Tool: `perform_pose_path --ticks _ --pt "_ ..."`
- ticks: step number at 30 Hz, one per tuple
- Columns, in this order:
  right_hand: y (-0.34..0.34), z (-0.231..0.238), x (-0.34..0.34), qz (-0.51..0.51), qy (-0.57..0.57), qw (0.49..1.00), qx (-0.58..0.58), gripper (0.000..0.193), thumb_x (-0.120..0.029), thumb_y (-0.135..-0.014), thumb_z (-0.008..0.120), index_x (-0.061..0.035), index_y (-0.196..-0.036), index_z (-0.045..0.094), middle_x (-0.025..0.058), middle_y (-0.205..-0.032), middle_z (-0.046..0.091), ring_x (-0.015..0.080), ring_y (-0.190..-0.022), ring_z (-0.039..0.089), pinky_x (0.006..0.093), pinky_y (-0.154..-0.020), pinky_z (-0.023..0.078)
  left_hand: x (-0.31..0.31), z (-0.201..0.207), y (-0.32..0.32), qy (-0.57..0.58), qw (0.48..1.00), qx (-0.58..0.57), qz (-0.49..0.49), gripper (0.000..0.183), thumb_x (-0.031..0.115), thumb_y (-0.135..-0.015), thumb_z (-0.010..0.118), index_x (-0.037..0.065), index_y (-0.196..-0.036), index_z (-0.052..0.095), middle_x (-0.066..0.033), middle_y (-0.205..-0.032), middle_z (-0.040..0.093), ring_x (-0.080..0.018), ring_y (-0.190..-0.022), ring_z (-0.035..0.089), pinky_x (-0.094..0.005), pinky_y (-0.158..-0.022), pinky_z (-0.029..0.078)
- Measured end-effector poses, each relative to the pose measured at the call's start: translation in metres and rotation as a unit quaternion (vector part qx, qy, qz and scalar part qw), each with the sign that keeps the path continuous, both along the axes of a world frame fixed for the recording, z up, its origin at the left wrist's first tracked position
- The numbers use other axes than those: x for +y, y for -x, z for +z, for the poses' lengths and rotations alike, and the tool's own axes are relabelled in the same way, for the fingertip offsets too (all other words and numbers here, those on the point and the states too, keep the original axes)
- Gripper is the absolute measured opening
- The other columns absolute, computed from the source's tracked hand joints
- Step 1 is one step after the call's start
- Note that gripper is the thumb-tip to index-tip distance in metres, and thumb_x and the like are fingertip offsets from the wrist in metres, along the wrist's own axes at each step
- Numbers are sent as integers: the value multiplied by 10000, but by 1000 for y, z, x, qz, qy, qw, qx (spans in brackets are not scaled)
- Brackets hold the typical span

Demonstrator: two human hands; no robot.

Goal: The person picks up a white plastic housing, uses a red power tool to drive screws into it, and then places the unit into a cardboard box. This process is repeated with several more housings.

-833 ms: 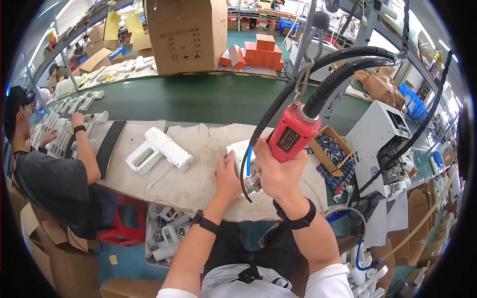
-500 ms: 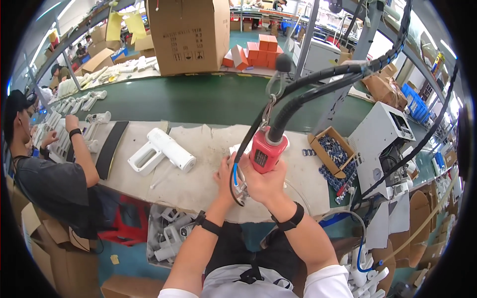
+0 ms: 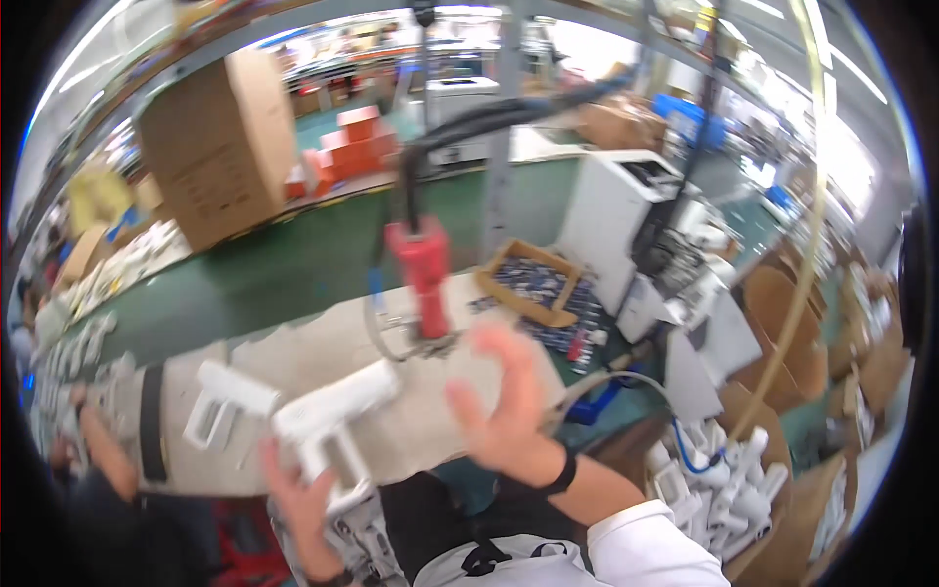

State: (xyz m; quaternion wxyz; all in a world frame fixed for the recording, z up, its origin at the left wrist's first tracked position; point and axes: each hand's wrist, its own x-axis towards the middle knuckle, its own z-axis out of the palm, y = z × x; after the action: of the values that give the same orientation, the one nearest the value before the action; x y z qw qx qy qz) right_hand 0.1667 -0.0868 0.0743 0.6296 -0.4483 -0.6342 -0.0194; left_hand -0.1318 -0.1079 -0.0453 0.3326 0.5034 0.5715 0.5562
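Observation:
A white gun-shaped plastic housing (image 3: 337,401), with a looped handle, is at the front edge of the cloth-covered bench. Beside its rear end and handle is my left hand (image 3: 298,504), thumb and fingers apart; blur hides whether they touch it. My right hand (image 3: 509,406) is raised over the bench to the right, empty, its thumb and fingers spread and smeared by motion. Beyond the hands, a red power screwdriver (image 3: 423,279) hangs upright from a black cable, its tip close to the bench. A second white housing (image 3: 227,401) lies to the left.
A cardboard tray (image 3: 528,284) of small dark parts stands at the right, with more loose around it. Behind it is a white machine (image 3: 616,225). A green conveyor (image 3: 323,264) runs along the far side. A co-worker's arm (image 3: 108,450) is at the left.
My right hand has let go of the red screwdriver and moved right. The white housing now shows in full, tilted, near my left hand. The view has swung to the right.

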Motion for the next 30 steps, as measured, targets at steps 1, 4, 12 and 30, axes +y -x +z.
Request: perform_pose_path --ticks 1,4,12,30 --pt "-6 -26 -15 25 29 999 -19 650 -207 -756 758 1 -1287 447 157 -1209 527 262 -1018 561 369 -834 474 -9 -3 8 -36 995 -87 -45 1149 159 -577 805 35 -1498 130 -182 -1468 291 -338 -1344 340 -479 -1056 372" --pt "8 -35 -60 136 358 923 24 721 -373 -818 708 28 -1328 391 239 -1219 527 333 -1004 593 383 -855 479 -54 33 26 -78 990 18 -112 950 260 -803 764 10 -1487 155 -235 -1431 378 -336 -1146 535 -432 -886 485" --pt "-42 -68 -108 299 530 770 192 734 -254 -875 667 -41 -1457 274 146 -1214 561 174 -931 599 279 -732 518 -62 41 8 12 961 -47 -273 1253 263 -636 884 -5 -1485 1 -260 -1482 225 -381 -1294 350 -507 -1007 346" --pt "-249 -185 -504 -88 351 639 679 638 -317 -661 640 61 -1170 571 157 -974 663 266 -746 673 381 -470 536 -10 20 -83 -2 850 -33 -526 771 316 -903 621 34 -1487 204 -273 -1416 372 -344 -1002 594 -415 -807 521"
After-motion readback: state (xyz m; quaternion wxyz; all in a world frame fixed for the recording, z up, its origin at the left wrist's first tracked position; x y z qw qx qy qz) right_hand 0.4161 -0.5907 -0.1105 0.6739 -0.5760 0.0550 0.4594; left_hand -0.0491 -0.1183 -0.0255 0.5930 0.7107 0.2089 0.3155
